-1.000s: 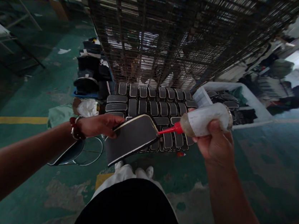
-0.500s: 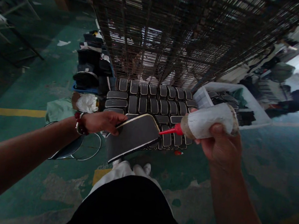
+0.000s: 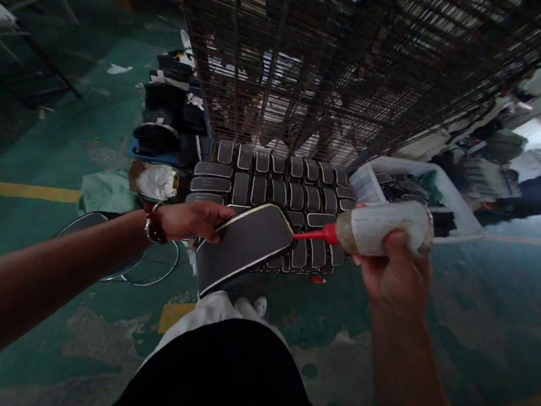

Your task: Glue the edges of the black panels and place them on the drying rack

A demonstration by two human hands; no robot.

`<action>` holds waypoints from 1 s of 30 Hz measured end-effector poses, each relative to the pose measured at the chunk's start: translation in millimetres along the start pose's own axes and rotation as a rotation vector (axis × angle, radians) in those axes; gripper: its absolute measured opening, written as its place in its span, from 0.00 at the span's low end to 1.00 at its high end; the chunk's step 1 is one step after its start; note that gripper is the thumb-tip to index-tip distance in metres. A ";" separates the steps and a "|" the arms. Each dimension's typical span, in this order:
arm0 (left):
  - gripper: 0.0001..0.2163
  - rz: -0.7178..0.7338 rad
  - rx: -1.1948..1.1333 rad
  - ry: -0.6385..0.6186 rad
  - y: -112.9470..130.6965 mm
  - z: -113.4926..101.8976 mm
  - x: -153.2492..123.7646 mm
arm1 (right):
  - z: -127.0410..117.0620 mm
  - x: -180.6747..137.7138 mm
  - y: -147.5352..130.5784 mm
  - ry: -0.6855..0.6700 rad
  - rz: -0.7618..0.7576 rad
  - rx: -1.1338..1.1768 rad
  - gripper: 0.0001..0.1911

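My left hand [image 3: 194, 222], with a bracelet at the wrist, pinches the left edge of a dark grey panel [image 3: 246, 246] between thumb and fingers. The panel has rounded corners and a pale line along its edges, and it is tilted in front of my body. My right hand [image 3: 397, 269] is wrapped round a squeeze bottle [image 3: 379, 228] covered in white material, held on its side. Its red nozzle [image 3: 316, 234] points left, with the tip at the panel's right corner. Whether any liquid is coming out is too small to tell.
Rows of similar dark panels [image 3: 279, 192] lie beyond my hands, before a tall wire rack [image 3: 310, 64]. A white crate [image 3: 464, 222] with dark pieces stands at right. Stacked dark items [image 3: 165, 100] and a round stool [image 3: 82, 227] are at left, on a green floor.
The panel and bottle have shifted slightly right in view, with the nozzle tip still at the panel's corner. The bottle sits a little lower. Both grips stay the same.
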State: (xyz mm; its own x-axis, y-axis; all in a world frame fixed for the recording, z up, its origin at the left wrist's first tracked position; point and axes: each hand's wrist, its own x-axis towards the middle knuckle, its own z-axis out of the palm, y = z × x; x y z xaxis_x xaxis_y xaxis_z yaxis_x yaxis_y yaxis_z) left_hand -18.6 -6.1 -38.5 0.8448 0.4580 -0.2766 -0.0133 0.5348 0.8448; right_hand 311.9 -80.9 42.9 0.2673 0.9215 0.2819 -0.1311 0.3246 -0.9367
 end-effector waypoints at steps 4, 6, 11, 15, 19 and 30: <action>0.22 0.005 -0.006 -0.004 -1.4 1.1 -0.2 | 1.0 -1.2 -1.1 0.015 0.023 -0.010 0.14; 0.22 0.001 -0.010 -0.003 -1.3 1.9 -0.3 | 1.5 -1.5 -0.7 0.041 0.028 0.001 0.17; 0.23 0.004 -0.043 0.005 -2.1 4.1 0.8 | 2.7 -5.7 2.5 0.111 0.023 0.031 0.19; 0.23 0.002 -0.084 -0.003 -4.2 5.2 3.6 | 5.2 -14.1 4.7 0.134 0.045 0.038 0.19; 0.23 0.017 -0.132 -0.010 -6.5 5.5 6.7 | 9.2 -22.5 7.1 0.154 0.043 0.023 0.16; 0.21 0.045 -0.256 -0.012 -11.9 11.5 15.7 | 12.5 -36.0 17.4 0.159 0.057 0.057 0.18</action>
State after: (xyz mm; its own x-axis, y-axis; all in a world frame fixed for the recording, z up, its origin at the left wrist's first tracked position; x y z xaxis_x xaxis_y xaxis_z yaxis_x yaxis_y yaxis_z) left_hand 1.0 -13.4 -47.6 0.8465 0.4777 -0.2352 -0.1841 0.6771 0.7125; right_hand 288.1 -105.7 19.0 0.4047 0.8949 0.1881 -0.2026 0.2883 -0.9358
